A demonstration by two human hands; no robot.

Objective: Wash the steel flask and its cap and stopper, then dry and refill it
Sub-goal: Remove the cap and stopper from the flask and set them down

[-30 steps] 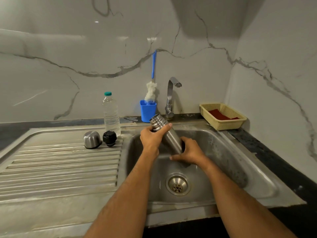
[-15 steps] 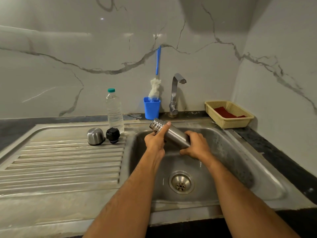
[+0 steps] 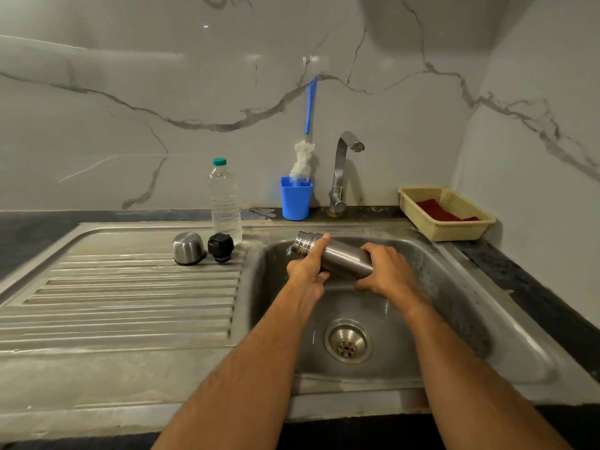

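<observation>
Your left hand (image 3: 306,271) is wrapped round the steel flask (image 3: 337,256) just below its neck, forefinger laid straight along the ribbed threads, thumb curled under the body; your right hand (image 3: 384,271) is clamped round the base end, fingers curled beneath it. Between them the flask hangs over the sink (image 3: 438,287), above the back of the basin, clear of the floor and of the drain (image 3: 347,341). Its long axis lies close to level, running from your right hand up and away to the left, so the open mouth points left and toward the back, at the basin's rear left corner, with the base nearer you on the right. A little water seems to spill at the mouth, though that is too small to be sure of. Judge it as a stiff, hard shell, likely light when emptied but slick when wet: the smooth brushed barrel gives little purchase, so the ribbed neck and the base edge are your safest holds, and two hands suit it. It will not break if it slips, but it could dent or clatter. Out on the ribbed drainer of the worktop (image 3: 130,287) stand the steel cap (image 3: 188,248) and black stopper (image 3: 220,246), just beside each other, with a plastic water bottle (image 3: 224,203) behind them.
</observation>
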